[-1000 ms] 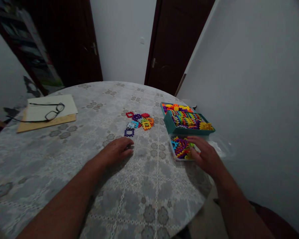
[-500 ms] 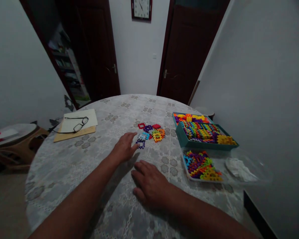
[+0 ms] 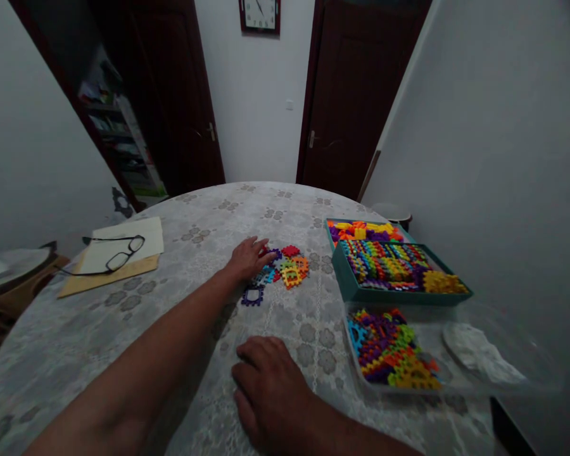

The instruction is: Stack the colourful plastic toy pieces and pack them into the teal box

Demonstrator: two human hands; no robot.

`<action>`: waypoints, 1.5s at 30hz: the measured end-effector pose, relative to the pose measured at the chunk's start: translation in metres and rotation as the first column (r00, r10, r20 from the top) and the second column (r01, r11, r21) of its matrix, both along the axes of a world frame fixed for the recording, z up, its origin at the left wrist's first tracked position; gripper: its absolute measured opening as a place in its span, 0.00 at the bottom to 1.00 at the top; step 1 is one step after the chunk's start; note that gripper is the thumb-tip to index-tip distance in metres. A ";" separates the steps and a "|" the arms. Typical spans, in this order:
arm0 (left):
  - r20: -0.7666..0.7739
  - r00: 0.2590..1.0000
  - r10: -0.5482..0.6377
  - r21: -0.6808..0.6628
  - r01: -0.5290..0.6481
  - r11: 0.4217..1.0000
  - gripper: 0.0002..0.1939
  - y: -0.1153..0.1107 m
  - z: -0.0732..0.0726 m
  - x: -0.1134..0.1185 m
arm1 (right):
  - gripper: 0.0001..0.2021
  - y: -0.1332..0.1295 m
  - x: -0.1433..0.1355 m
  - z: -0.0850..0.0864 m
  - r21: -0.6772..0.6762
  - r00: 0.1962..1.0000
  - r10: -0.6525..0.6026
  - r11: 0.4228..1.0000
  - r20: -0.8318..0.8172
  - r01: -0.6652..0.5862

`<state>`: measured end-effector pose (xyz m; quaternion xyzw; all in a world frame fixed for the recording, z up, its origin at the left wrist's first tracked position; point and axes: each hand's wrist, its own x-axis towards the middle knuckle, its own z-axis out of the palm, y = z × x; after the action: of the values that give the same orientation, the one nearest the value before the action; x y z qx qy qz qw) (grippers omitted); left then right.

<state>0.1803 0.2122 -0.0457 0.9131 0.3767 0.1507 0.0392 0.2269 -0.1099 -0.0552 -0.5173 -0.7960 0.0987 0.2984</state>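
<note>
My left hand (image 3: 249, 258) reaches over the left edge of a small pile of coloured toothed plastic pieces, its fingers apart over the pieces. A dark purple square piece (image 3: 253, 296) lies just below that hand. In the pile, a yellow piece (image 3: 292, 277), an orange one and a red one (image 3: 291, 251) show to the right of the fingers. Nearer to me, my right hand (image 3: 268, 386) rests on the tablecloth with fingers curled loosely; no object shows in it.
Teal boxes (image 3: 389, 294) of colourful pieces stand at the right, behind a clear plastic tray (image 3: 384, 387) holding more pieces. A crumpled white item (image 3: 479, 354) lies beside those. Glasses (image 3: 118, 261) rest on papers (image 3: 95, 250) at the left of the round table (image 3: 194, 209).
My left hand has moved up and away from the purple square piece onto the pile's left side. My right hand sits lower in view. The whole view has shifted slightly.
</note>
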 end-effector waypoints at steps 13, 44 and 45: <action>-0.145 0.850 -0.507 -0.114 0.495 0.862 0.32 0.006 0.016 0.068 | 0.15 0.009 0.001 -0.006 0.036 0.999 0.010 0.999 0.040 -0.011; 0.009 0.950 -0.311 -0.070 0.311 0.948 0.28 -0.094 0.038 -0.023 | 0.04 0.002 0.008 0.008 0.405 0.967 0.221 0.878 0.128 -0.254; -0.019 0.948 -0.318 -0.071 0.316 0.946 0.29 -0.090 0.040 -0.014 | 0.06 0.002 0.007 0.005 0.362 0.956 0.237 0.887 0.172 -0.285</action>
<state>0.1659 0.1222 -0.0057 0.9622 0.2303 0.1157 0.0880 0.2336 -0.1083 -0.0503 -0.3421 -0.8791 -0.0517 0.3279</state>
